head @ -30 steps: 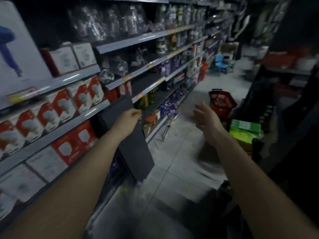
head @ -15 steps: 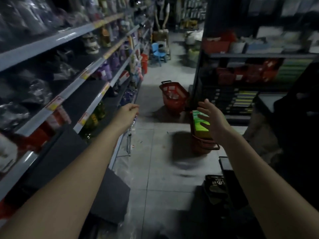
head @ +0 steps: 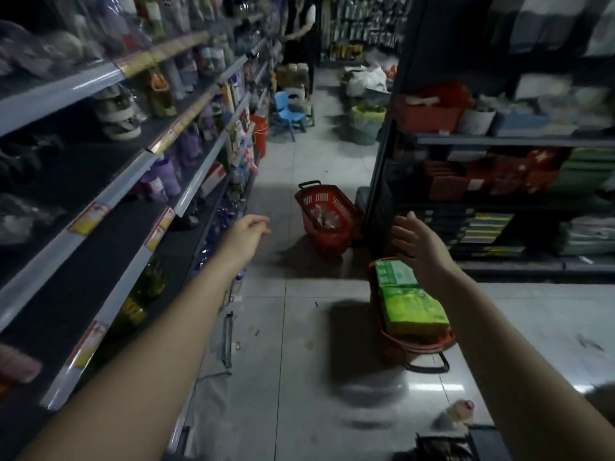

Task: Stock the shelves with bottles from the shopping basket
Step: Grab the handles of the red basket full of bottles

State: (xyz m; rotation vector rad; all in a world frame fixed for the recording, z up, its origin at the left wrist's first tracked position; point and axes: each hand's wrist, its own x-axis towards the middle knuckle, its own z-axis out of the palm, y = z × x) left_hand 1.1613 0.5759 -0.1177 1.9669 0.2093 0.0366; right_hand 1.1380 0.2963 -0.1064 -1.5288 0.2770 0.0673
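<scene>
Both hands were empty, walking the aisle. Left hand (head: pixel 244 232) had its fingers loosely curled around nothing; right hand (head: pixel 417 242) had its fingers spread, palm facing left. The far red shopping basket (head: pixel 327 216) stood on the floor ahead, beside the right shelving unit's end post, with what looked like bottles inside — too blurred to confirm. The near red basket (head: pixel 416 341) held green packs (head: pixel 411 304), not bottles. My read: skip the near one, stop close to the far basket, take one bottle per hand by the body, then fill the bare left shelf (head: pixel 109 227).
</scene>
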